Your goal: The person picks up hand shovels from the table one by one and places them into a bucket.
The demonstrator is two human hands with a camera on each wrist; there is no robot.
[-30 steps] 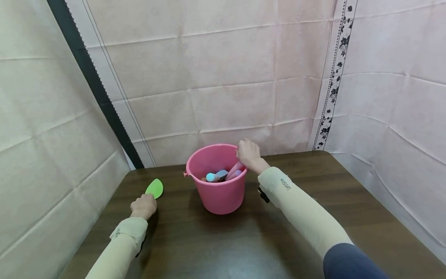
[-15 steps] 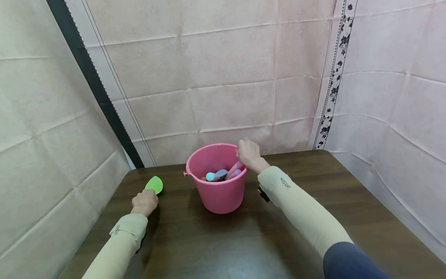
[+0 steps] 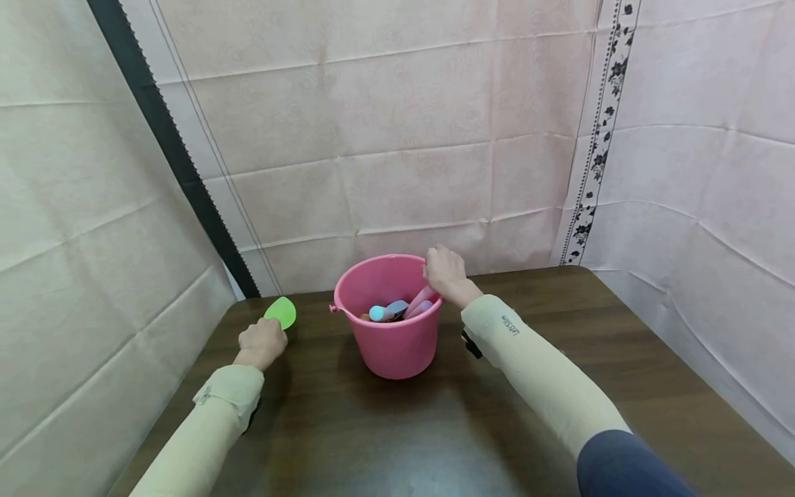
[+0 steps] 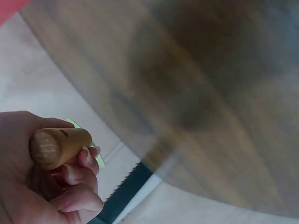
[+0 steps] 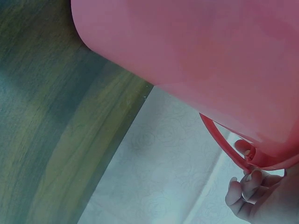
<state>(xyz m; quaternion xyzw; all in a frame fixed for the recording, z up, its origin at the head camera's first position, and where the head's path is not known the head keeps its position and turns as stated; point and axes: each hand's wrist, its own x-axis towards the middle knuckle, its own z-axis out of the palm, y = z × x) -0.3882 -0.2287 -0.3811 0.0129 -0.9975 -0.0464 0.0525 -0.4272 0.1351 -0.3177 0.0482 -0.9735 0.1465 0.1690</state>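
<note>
My left hand [image 3: 262, 342] grips a utensil with a rounded, pointed green head [image 3: 281, 313]. In the left wrist view its wooden handle [image 4: 63, 147] lies in the palm, with the fingers curled round it. A pink bucket [image 3: 397, 351] stands upright on the table. My right hand [image 3: 448, 277] holds the bucket at its far right rim. In the right wrist view the fingers [image 5: 254, 184] curl about the rim where the bucket's carrying handle [image 5: 224, 142] joins. Inside lie several items, among them a light-blue-ended piece [image 3: 380, 313] and a pink stick-shaped one [image 3: 422, 298]. Their lower parts are hidden.
The dark brown wooden table [image 3: 397, 442] ends just behind the bucket. Pale cloth [image 3: 404, 138] hangs at the back and on both sides, with a dark green strip [image 3: 180, 166] at the left corner.
My left hand has moved forward and a little to the right with the green-headed utensil. The right hand and the bucket stay where they were.
</note>
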